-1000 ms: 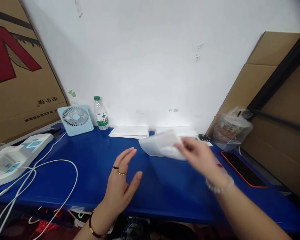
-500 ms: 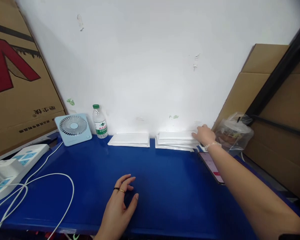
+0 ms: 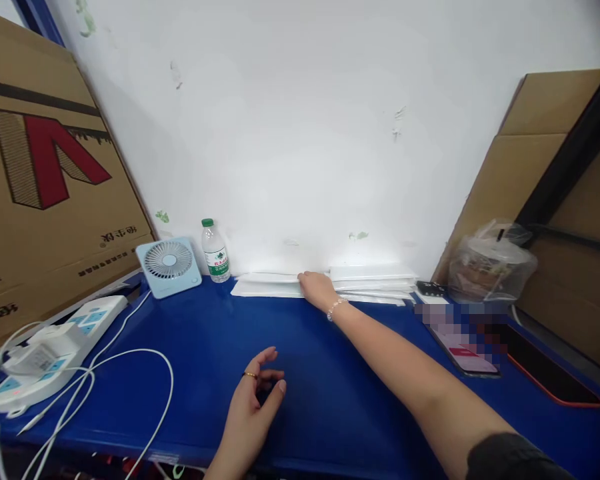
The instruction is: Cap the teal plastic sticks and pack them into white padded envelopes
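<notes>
My right hand (image 3: pixel 319 291) reaches to the back of the table, fingers closed on the right end of a flat white packet (image 3: pixel 270 279) in the left stack. Its fingertips are partly hidden behind the hand. Just right of it, against the wall, lies a second stack of flat white packets (image 3: pixel 373 280). My left hand (image 3: pixel 253 407) hovers near the front edge, fingers loosely bent and apart, holding nothing.
A blue table (image 3: pixel 190 373) carries a light blue fan (image 3: pixel 169 267), a water bottle (image 3: pixel 215 252), a power strip (image 3: pixel 65 353) with loose white cables, a phone (image 3: pixel 463 347), a dark slab with a red edge (image 3: pixel 550 367) and a bagged drink cup (image 3: pixel 487 267). Cardboard (image 3: pixel 55 247) flanks both sides.
My right hand has moved left from the right stack's far end to the left stack and closed on a packet there. My left hand stays low, fingers slightly more curled. The view has shifted.
</notes>
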Demonstrator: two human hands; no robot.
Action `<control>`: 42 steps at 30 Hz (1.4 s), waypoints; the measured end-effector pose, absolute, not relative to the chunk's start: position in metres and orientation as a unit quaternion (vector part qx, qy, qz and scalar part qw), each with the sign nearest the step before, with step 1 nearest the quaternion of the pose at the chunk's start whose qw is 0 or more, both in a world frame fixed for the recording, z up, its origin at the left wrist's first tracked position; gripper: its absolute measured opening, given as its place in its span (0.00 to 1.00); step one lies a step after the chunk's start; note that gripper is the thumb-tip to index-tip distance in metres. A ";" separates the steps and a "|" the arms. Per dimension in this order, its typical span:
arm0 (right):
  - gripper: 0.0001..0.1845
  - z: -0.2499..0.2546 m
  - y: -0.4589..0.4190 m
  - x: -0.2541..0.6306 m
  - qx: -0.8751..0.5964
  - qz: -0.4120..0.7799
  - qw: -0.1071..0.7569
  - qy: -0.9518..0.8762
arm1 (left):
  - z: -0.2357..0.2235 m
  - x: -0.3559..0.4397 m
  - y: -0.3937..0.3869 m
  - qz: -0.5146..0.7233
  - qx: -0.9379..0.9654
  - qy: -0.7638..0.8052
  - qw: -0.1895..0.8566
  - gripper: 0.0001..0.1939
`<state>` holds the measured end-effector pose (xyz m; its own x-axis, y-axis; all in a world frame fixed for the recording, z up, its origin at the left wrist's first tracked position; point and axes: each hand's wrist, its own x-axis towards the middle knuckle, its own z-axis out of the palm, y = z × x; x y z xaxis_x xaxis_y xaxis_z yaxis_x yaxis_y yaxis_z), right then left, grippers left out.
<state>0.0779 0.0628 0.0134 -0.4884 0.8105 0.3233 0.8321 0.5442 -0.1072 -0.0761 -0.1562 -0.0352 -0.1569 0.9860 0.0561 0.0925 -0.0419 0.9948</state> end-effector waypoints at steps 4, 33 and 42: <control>0.15 0.023 0.040 0.110 -0.470 0.043 0.245 -0.847 | -0.029 -0.065 -0.144 0.616 0.266 0.438 0.598 0.27; 0.15 -0.026 -0.033 0.174 -0.257 0.823 0.481 -0.160 | 0.051 0.047 -0.057 0.810 0.267 0.204 0.481 0.20; 0.12 -0.029 -0.032 0.169 -0.322 0.789 0.506 -0.134 | 0.071 0.070 -0.062 0.818 0.342 0.249 0.391 0.24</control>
